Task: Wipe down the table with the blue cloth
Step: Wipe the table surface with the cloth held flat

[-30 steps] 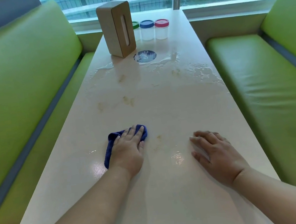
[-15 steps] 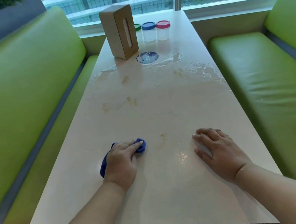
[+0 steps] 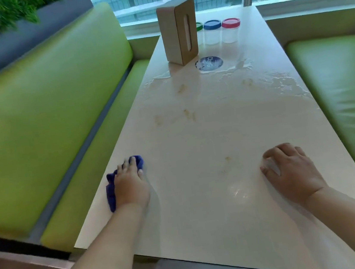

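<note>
Your left hand [image 3: 131, 185] presses one blue cloth [image 3: 112, 192] flat near the table's [image 3: 216, 129] left edge; your right hand [image 3: 292, 171] rests empty, fingers curled. Beyond: one tissue box [image 3: 177, 31], three lidded jars [image 3: 212, 32].

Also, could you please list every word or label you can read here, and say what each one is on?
"ClayG": white letters on the round blue sticker on the table, turned sideways; the last letters are uncertain.
Nothing else readable: the tissue box and three jars show no legible text.
</note>
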### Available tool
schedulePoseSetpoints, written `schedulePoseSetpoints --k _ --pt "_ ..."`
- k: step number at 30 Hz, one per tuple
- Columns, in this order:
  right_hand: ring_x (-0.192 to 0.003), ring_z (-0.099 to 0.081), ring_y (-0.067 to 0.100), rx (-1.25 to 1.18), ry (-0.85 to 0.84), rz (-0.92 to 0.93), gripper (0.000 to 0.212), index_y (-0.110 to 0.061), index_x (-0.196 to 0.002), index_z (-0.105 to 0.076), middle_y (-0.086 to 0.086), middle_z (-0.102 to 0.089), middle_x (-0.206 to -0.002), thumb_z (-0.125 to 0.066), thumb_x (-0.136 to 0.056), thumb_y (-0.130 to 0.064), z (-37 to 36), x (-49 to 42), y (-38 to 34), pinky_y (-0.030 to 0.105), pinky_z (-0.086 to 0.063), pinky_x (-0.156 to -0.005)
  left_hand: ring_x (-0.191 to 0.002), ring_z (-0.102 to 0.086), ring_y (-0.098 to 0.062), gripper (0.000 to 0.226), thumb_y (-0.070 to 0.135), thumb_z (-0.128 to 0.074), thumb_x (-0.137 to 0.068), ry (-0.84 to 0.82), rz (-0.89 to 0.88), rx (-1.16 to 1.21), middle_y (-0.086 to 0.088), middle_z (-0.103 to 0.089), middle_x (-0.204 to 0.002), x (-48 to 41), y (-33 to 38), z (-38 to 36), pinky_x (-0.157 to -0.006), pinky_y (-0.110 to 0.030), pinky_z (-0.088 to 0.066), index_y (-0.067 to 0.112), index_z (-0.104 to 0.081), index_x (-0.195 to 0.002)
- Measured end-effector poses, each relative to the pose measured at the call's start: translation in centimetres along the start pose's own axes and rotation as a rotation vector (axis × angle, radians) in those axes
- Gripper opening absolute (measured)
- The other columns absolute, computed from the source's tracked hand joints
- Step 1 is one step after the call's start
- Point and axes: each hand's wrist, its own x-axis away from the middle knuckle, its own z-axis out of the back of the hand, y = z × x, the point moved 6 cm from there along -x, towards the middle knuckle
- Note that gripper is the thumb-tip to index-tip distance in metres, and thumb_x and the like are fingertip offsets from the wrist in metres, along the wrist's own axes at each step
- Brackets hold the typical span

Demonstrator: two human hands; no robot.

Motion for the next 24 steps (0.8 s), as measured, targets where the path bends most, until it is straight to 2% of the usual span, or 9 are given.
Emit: schedulePoseSetpoints --k 6,12,18,19,20,21,22,23,24 --pt "-0.111 -0.039 0.028 -0.027 0.103 -0.001 0.027 -0.023 -0.113 -0.056 0.003 -0.048 -0.120 -0.056 -0.088 -0.033 -0.8 0.6 -0.3 0.041 -0.034 -0.100 -0.140 -0.027 -0.018 0.045 0.009 -0.037 -0.096 0.032 0.080 0.118 -0.011 -0.037 -0.149 -5.1 -0.9 0.4 -0.108 -0.018 -0.010 0.003 -0.038 -0.140" --pt "-0.114 -0.037 0.030 0.004 0.100 -0.015 0.029 -0.023 -0.115 -0.055 0.004 -0.046 -0.122 -0.054 -0.088 -0.034 -0.8 0.5 -0.4 0.043 -0.034 -0.100 -0.141 -0.027 -0.015 0.046 0.009 -0.038 -0.096 -0.138 -0.218 0.096 -0.004 -0.035 -0.151 -2.8 1.3 -1.6 -0.117 -0.027 -0.016 0.009 -0.038 -0.141" --pt "-0.114 -0.034 0.028 0.007 0.104 0.001 0.028 -0.023 -0.113 -0.054 0.004 -0.046 -0.121 -0.055 -0.087 -0.031 -0.8 0.6 -0.6 0.042 -0.033 -0.098 -0.138 -0.033 -0.009 0.041 0.007 -0.043 -0.095 -0.108 -0.127 0.216 -0.003 -0.041 -0.147 -3.8 1.5 -0.8 -0.109 -0.012 -0.014 0.010 -0.049 -0.135" --pt "-0.114 -0.034 0.027 0.005 0.107 0.002 0.028 -0.023 -0.113 -0.054 0.004 -0.046 -0.121 -0.055 -0.087 -0.031 -0.8 0.6 -0.6 0.042 -0.032 -0.098 -0.130 -0.042 -0.003 0.038 0.008 -0.044 -0.095 -0.112 -0.102 0.258 -0.002 -0.046 -0.143 -4.0 2.3 -1.0 -0.104 -0.008 -0.020 0.012 -0.053 -0.131" --pt "-0.115 -0.034 0.027 0.004 0.107 0.001 0.027 -0.023 -0.113 -0.054 0.004 -0.046 -0.122 -0.055 -0.087 -0.031 -0.8 0.6 -0.6 0.042 -0.032 -0.099 -0.111 -0.056 0.004 0.034 0.011 -0.044 -0.095 -0.116 -0.064 0.323 -0.002 -0.055 -0.134 -4.0 2.8 -1.2 -0.094 -0.006 -0.033 0.015 -0.059 -0.126" --pt "-0.115 -0.034 0.028 0.005 0.105 0.000 0.028 -0.023 -0.113 -0.054 0.004 -0.045 -0.122 -0.055 -0.087 -0.031 -0.8 0.6 -0.6 0.042 -0.032 -0.099 -0.080 -0.064 0.005 0.030 0.015 -0.043 -0.096 -0.128 -0.014 0.403 -0.004 -0.064 -0.117 -3.9 3.2 -1.5 -0.073 -0.008 -0.046 0.022 -0.064 -0.116" --pt "-0.115 -0.033 0.027 0.009 0.100 0.001 0.028 -0.023 -0.114 -0.053 0.004 -0.045 -0.122 -0.055 -0.087 -0.031 -0.8 0.6 -0.5 0.043 -0.032 -0.099 -0.057 -0.061 -0.006 0.027 0.020 -0.042 -0.096 -0.145 0.045 0.479 -0.008 -0.067 -0.094 -3.8 3.3 -1.7 -0.051 -0.020 -0.049 0.026 -0.066 -0.107" --pt "-0.116 -0.033 0.027 0.012 0.094 0.002 0.029 -0.023 -0.114 -0.053 0.004 -0.044 -0.123 -0.054 -0.087 -0.032 -0.8 0.5 -0.6 0.043 -0.031 -0.100 -0.048 -0.054 -0.016 0.025 0.025 -0.041 -0.096 -0.158 0.106 0.544 -0.010 -0.061 -0.075 -3.7 3.2 -1.6 -0.039 -0.025 -0.043 0.028 -0.065 -0.101" --pt "-0.116 -0.033 0.027 0.013 0.091 0.002 0.029 -0.023 -0.114 -0.053 0.004 -0.044 -0.123 -0.054 -0.087 -0.032 -0.8 0.5 -0.6 0.042 -0.031 -0.100 -0.046 -0.049 -0.019 0.025 0.027 -0.041 -0.096 -0.168 0.132 0.595 -0.007 -0.055 -0.064 -3.5 3.2 -1.4 -0.037 -0.026 -0.041 0.029 -0.065 -0.099"
